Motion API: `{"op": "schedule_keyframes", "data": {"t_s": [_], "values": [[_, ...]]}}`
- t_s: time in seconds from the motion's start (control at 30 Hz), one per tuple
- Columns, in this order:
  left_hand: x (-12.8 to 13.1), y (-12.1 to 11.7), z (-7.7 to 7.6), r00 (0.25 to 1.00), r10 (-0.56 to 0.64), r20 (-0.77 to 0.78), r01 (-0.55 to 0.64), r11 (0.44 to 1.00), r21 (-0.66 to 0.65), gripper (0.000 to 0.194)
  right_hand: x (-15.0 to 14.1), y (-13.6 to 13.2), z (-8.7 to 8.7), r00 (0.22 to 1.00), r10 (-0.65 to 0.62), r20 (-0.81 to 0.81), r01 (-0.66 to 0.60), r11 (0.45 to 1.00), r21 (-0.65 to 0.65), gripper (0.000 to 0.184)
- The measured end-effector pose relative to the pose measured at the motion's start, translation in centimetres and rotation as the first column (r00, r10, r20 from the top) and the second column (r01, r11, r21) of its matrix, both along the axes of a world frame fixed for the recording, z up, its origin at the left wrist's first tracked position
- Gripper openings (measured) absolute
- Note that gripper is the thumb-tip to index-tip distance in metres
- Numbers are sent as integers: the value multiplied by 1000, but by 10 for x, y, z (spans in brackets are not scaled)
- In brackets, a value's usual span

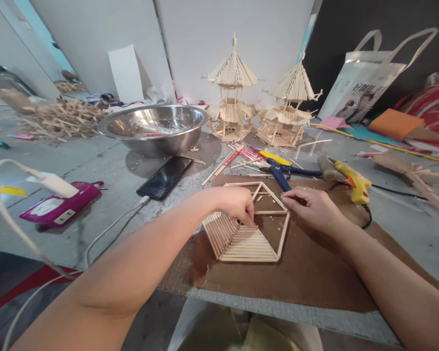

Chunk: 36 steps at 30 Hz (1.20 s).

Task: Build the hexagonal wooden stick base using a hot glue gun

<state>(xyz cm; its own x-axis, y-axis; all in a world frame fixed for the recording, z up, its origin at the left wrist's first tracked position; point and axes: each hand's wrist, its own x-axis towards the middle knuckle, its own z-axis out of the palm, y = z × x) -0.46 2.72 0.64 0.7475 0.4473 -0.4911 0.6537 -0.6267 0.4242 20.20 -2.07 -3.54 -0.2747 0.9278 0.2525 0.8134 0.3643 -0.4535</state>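
A hexagonal frame of thin wooden sticks (283, 236) lies on a brown sheet (314, 282). Rows of sticks (251, 244) fill its front and left triangles; bare spokes cross the rest. My left hand (237, 204) reaches over the frame, its fingers curled and pressed down near the centre, at the tip of the front triangle. What those fingertips hold, if anything, is hidden. Beside the frame's right corner, my right hand (310, 207) is closed in a pinch, with thumb and forefinger together. Anything between them is too small to make out.
Behind the frame lie blue-handled pliers (279, 175), a yellow glue gun (354, 180) and loose sticks (223, 165). Farther back stand a steel bowl (157, 141) and two stick pagodas (234, 107) (290, 109). A phone (164, 178) and purple power strip (64, 202) trail cables on the left.
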Motion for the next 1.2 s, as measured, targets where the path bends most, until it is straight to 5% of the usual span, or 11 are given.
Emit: {"op": "schedule_keyframes", "data": {"t_s": [0.87, 1.2], "values": [[-6, 1, 10, 998, 44, 37, -43, 998, -46, 33, 1, 0, 1, 1000, 1, 15, -1, 1000, 28, 20], [-10, 4, 20, 909, 296, 292, -341, 933, 114, 45, 1, 0, 1, 1000, 8, -10, -7, 999, 36, 20]]}}
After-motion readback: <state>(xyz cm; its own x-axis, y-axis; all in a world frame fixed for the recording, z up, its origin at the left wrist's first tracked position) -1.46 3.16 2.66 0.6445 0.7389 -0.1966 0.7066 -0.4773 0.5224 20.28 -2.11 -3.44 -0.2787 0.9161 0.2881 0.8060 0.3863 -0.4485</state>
